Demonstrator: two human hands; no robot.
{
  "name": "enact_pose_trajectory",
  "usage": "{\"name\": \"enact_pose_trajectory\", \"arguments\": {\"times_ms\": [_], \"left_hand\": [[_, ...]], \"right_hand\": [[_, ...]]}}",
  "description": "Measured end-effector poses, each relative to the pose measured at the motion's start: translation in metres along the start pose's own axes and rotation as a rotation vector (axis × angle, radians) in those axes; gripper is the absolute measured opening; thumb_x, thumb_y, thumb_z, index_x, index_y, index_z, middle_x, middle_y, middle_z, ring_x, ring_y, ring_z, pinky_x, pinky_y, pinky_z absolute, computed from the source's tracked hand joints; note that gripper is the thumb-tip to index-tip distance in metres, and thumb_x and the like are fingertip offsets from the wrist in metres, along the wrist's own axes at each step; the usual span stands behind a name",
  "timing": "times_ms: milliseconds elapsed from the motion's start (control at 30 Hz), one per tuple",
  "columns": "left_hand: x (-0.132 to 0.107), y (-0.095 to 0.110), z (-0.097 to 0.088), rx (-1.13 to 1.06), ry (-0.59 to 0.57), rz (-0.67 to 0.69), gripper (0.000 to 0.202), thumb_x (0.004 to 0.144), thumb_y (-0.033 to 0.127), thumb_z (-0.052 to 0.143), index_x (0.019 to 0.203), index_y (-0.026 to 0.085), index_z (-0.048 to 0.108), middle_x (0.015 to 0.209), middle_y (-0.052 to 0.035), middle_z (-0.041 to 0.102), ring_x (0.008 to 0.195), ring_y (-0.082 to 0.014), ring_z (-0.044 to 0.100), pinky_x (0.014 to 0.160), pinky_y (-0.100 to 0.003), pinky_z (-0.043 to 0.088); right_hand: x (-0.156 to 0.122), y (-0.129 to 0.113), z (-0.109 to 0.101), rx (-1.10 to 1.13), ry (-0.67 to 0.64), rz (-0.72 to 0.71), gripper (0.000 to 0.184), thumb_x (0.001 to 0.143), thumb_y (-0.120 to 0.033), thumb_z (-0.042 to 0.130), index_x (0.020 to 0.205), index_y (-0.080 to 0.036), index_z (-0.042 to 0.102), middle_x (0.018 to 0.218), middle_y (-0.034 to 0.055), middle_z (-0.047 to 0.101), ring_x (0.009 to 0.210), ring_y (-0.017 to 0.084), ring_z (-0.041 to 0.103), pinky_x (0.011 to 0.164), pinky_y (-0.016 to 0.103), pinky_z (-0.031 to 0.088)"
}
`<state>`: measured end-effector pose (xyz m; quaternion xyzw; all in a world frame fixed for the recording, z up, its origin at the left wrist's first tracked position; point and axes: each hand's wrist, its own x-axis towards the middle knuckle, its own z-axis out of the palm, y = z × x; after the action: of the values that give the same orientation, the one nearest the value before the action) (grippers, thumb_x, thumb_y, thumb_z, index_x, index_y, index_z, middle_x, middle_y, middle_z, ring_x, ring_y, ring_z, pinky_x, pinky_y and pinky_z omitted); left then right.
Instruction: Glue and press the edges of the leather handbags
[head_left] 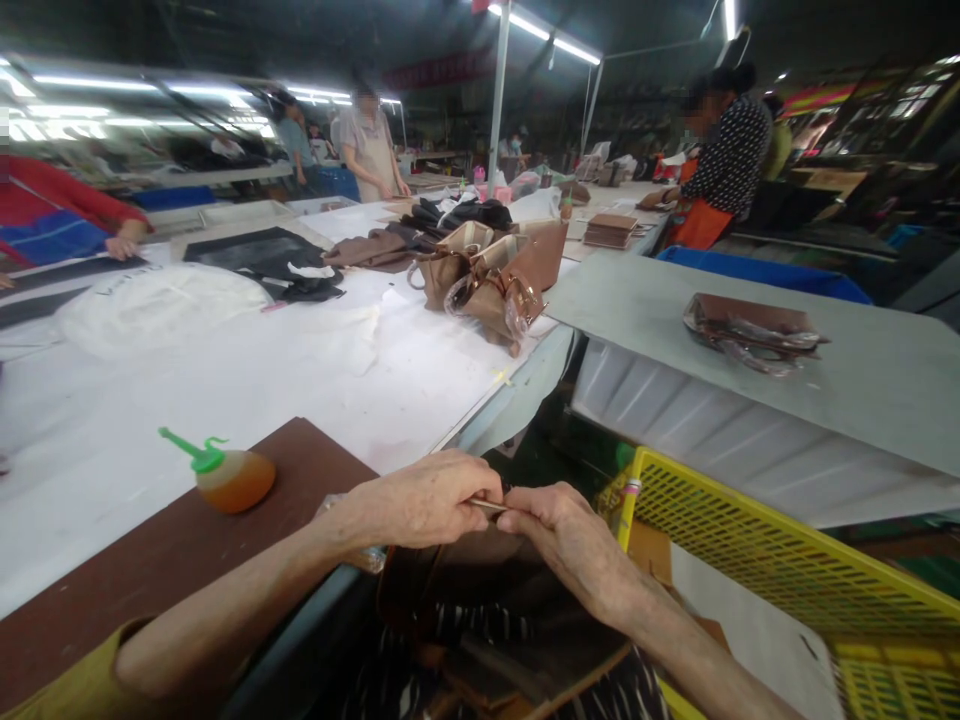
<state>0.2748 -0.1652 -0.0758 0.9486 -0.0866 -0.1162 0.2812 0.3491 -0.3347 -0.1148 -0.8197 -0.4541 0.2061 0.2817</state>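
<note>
My left hand (pixel 424 500) and my right hand (pixel 566 535) meet low in the middle of the view, both pinched on a thin metal piece (pixel 487 505) between their fingertips. Under them, in my lap, lies a brown leather bag (pixel 465 590), partly hidden by my arms. An orange glue bottle (pixel 229 478) with a green nozzle lies on a brown board (pixel 150 560) to the left of my left hand.
A long white table (pixel 225 380) carries several brown bags (pixel 487 280) and dark leather pieces. A yellow crate (pixel 787 560) stands at my right, a grey board (pixel 750 340) with a wrapped bag (pixel 750 330) beyond it. Other people work at the far tables.
</note>
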Motion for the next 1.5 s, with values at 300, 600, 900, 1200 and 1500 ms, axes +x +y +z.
{"name": "enact_pose_trajectory", "arguments": {"times_ms": [300, 600, 900, 1200, 1500], "left_hand": [[-0.045, -0.009, -0.014, -0.18, 0.061, -0.331, 0.019, 0.067, 0.02, 0.055, 0.085, 0.021, 0.061, 0.078, 0.0028, 0.055, 0.074, -0.0127, 0.05, 0.064, -0.021, 0.038], [-0.034, -0.022, 0.01, -0.442, 0.122, -0.356, 0.027, 0.075, 0.034, 0.048, 0.081, 0.014, 0.066, 0.062, 0.0023, 0.052, 0.059, -0.0105, 0.045, 0.055, -0.022, 0.035], [-0.033, -0.016, 0.009, -0.42, 0.118, -0.341, 0.024, 0.073, 0.028, 0.047, 0.073, 0.012, 0.064, 0.059, 0.0019, 0.05, 0.055, -0.0092, 0.042, 0.049, -0.02, 0.03], [-0.038, -0.019, 0.026, -0.466, 0.13, -0.374, 0.019, 0.073, 0.023, 0.045, 0.067, 0.013, 0.06, 0.055, 0.0034, 0.044, 0.052, -0.0081, 0.037, 0.047, -0.019, 0.026], [-0.042, -0.021, 0.033, -0.509, 0.191, -0.338, 0.018, 0.073, 0.023, 0.049, 0.065, 0.013, 0.061, 0.057, 0.0037, 0.046, 0.054, -0.0081, 0.038, 0.049, -0.019, 0.029]], "right_hand": [[-0.006, 0.002, 0.0, 0.05, 0.008, 0.062, 0.028, 0.083, -0.029, 0.043, 0.061, -0.019, 0.058, 0.058, -0.0026, 0.05, 0.063, 0.014, 0.047, 0.058, 0.022, 0.033], [-0.006, -0.002, -0.002, 0.029, -0.006, 0.085, 0.027, 0.082, -0.029, 0.043, 0.062, -0.02, 0.058, 0.059, -0.0024, 0.05, 0.063, 0.014, 0.047, 0.057, 0.022, 0.033], [-0.008, -0.001, 0.002, 0.01, -0.011, 0.084, 0.025, 0.082, -0.024, 0.045, 0.058, -0.019, 0.051, 0.055, -0.0042, 0.043, 0.058, 0.011, 0.043, 0.056, 0.022, 0.029], [0.003, -0.009, 0.013, 0.037, -0.088, -0.018, 0.028, 0.082, -0.028, 0.048, 0.056, -0.018, 0.051, 0.054, -0.0056, 0.044, 0.058, 0.01, 0.043, 0.055, 0.021, 0.026], [0.015, -0.03, 0.027, 0.024, -0.107, -0.059, 0.027, 0.083, -0.023, 0.045, 0.058, -0.019, 0.055, 0.054, -0.005, 0.047, 0.06, 0.01, 0.044, 0.058, 0.022, 0.026]]}}
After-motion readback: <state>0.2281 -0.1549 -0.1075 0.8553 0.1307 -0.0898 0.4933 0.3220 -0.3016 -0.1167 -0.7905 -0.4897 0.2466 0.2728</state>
